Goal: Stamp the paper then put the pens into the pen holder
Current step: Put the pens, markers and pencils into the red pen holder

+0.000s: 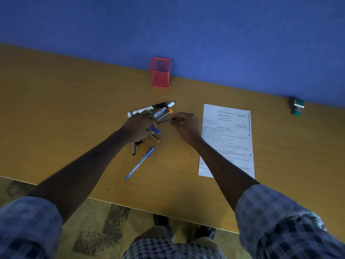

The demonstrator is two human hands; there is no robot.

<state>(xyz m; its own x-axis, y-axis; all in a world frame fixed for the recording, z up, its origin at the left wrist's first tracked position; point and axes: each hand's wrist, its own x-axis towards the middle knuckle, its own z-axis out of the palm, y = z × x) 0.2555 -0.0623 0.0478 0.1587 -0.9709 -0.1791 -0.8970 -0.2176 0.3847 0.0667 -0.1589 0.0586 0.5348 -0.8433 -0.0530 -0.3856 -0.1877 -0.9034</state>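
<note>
- Since the pens (149, 118) are thin, stiff and light, they should lift with almost no effort; a bundle of smooth round barrels is likely to slide apart unless it is squeezed around its middle.
- The left hand (138, 128) lies on the heap, just left of the paper (226, 139), its grip closed round several barrels; a blue-capped one and an orange-tipped one poke out beneath the fingers.
- The right hand (184, 126), between the heap and the paper, pinches the end of one slim dark pen (164, 121) with thumb and forefinger; the other end reaches towards the left hand.
- A loose blue pen (140, 163) lies alone on the bench (56, 109), nearer the person than the heap, left of the paper; taken mid-barrel it should stay level.
- The pen holder (160, 72) stands upright beyond the heap, up and left of the paper. It looks light and mesh-walled, so pens dropped in hard could tip it.
- The stamp (296, 107) sits well to the right of the paper, by the blue wall (186, 25); whether the paper bears an imprint, I cannot tell.
</note>
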